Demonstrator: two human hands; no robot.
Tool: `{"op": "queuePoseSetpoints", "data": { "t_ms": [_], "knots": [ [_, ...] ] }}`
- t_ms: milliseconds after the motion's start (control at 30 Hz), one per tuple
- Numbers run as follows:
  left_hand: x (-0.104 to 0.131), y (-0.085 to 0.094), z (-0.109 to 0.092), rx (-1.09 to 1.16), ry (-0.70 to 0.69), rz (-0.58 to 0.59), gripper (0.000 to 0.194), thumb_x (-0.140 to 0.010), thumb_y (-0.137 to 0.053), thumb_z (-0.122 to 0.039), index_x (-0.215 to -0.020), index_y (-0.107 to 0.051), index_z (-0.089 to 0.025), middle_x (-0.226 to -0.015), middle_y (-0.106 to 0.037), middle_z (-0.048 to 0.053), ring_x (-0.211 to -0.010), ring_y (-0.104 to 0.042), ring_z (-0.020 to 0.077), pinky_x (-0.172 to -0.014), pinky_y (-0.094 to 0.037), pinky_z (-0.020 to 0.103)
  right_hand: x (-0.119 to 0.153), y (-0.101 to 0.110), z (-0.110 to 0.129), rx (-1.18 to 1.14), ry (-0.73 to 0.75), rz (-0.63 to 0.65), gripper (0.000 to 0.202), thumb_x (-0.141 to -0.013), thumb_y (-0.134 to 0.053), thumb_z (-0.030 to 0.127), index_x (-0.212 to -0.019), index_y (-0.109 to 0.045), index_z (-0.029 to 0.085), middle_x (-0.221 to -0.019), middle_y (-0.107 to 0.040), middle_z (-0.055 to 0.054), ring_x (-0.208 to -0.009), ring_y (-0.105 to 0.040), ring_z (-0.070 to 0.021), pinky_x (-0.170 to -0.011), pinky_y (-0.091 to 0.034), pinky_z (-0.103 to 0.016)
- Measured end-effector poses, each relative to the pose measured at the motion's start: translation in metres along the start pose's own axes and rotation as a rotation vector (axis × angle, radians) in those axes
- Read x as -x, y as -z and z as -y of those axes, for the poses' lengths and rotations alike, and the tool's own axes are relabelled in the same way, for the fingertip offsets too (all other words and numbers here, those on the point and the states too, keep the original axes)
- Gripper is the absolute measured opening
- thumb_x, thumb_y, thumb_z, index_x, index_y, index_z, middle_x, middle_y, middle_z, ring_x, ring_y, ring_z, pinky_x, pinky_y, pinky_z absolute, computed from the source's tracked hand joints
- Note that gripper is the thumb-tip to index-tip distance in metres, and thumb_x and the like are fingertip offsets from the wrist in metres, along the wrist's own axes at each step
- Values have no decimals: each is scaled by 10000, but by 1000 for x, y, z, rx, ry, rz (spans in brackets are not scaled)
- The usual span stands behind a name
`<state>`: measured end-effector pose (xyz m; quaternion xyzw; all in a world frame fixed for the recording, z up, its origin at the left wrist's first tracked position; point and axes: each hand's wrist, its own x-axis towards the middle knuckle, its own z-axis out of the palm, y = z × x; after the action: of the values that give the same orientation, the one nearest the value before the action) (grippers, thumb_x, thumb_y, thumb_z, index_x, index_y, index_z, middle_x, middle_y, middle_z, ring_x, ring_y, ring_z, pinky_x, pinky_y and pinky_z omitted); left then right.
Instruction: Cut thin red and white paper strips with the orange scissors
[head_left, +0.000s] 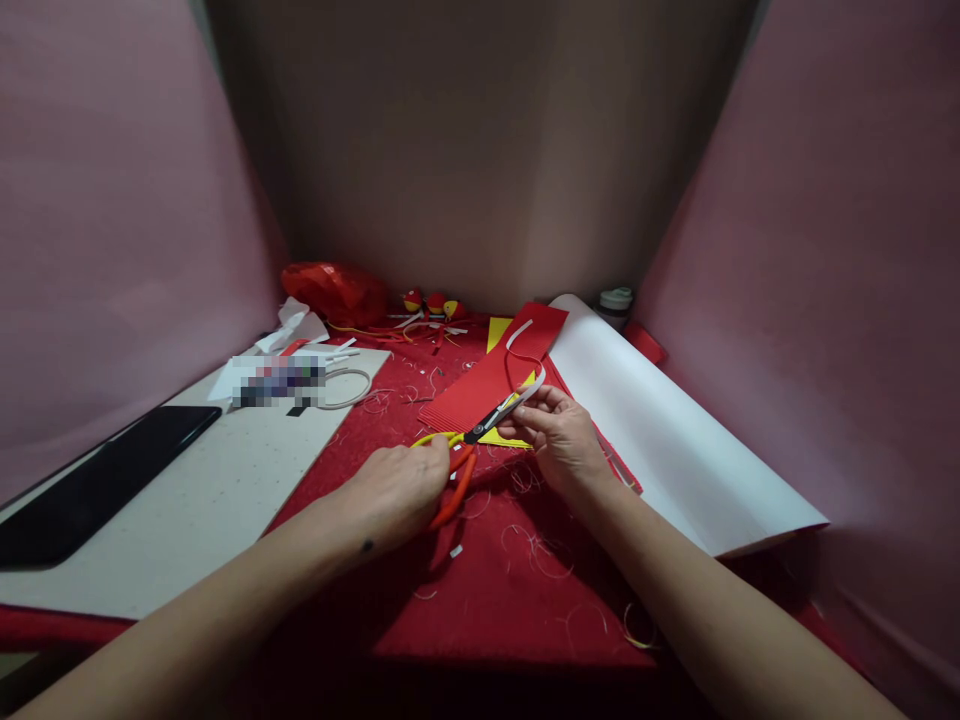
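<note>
My left hand [405, 487] grips a pair of scissors [475, 433] with yellow and orange-red handles, the dark blades pointing up and to the right. My right hand [564, 437] pinches a thin curling paper strip [535, 384], white on one side and red on the other. The strip lies along the blades and its free end curls upward; whether the blades touch it I cannot tell. Beneath and beyond the hands are a stack of red paper sheets [480, 375] and some yellow paper [498, 333].
A large white sheet [645, 410] lies curved at the right, near a lidded cup [615, 303]. On a pale board [225, 500] at left lies a black flat object [97, 487]. A red plastic bag [334, 290] and small red-yellow balls [436, 303] stand behind. Thread-like scraps litter the red cloth [495, 610].
</note>
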<state>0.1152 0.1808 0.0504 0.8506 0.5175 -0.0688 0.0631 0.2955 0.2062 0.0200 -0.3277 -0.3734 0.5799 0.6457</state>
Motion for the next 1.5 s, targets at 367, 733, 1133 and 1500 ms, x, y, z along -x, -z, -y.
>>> {"op": "queuePoseSetpoints", "data": {
  "t_ms": [367, 733, 1133, 1500],
  "knots": [
    [-2, -8, 5, -74, -19, 11, 272, -802, -354, -291, -1006, -453, -141, -875, -661, 155, -786, -633, 359, -604, -461, 451, -1, -1, -1, -27, 15, 6, 262, -603, -672, 70, -777, -501, 163, -636, -630, 15, -548, -647, -139, -538, -560, -254],
    [1, -4, 5, -73, -6, 29, 302, -830, -315, -298, -1029, -470, -132, -891, -657, 173, -801, -627, 364, -631, -452, 470, -1, -1, -2, -1, 15, -10, 275, -597, -657, 52, -788, -491, 161, -639, -621, 21, -530, -645, -141, -515, -555, -254],
    [-1, -11, 4, 40, -13, 8, 310, -811, -368, -411, -984, -494, -186, -805, -656, 120, -741, -636, 297, -587, -427, 365, -1, 0, -5, 6, 41, 8, 242, -613, -652, 62, -778, -508, 165, -645, -622, 25, -537, -639, -132, -535, -561, -263],
    [-5, -12, 1, -17, -8, 5, 268, -811, -367, -373, -963, -466, -176, -813, -658, 120, -744, -635, 333, -574, -435, 403, 2, -3, -6, 1, 52, 20, 276, -601, -628, 51, -820, -513, 173, -664, -593, 47, -536, -621, -114, -528, -556, -258]
  ]
}}
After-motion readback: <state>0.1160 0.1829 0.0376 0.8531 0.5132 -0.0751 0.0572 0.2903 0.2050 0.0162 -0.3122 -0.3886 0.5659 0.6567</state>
